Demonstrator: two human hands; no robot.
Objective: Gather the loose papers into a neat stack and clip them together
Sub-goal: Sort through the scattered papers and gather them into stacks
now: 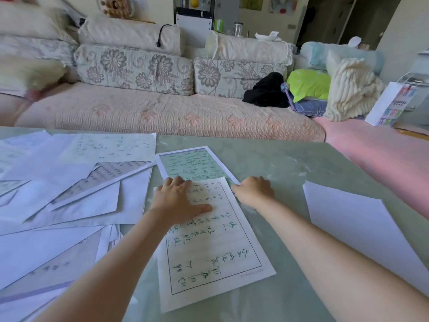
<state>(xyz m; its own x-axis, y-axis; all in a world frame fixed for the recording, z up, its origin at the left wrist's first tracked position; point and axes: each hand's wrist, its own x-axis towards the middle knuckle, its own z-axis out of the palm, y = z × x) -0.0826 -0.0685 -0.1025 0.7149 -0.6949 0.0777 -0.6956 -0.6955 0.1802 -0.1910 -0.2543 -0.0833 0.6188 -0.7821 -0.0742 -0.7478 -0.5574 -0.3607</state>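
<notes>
Left hand flat on handwritten sheet, mid table, fingers spread near the sheet's far left corner. Right hand curled at the sheet's far right corner; can't tell if it's gripping. Green-tinted sheet just beyond, near end tucked under the handwritten one. Loose paper pile covers the table's left side. Blank sheet by the right edge. Sofa past the far edge.

The pile of papers runs off the left and bottom edges, the blank sheet off the right. The lined sheet and the left hand cover the near end of the green sheet. The right hand hides its own fingertips; the writing is unreadable
</notes>
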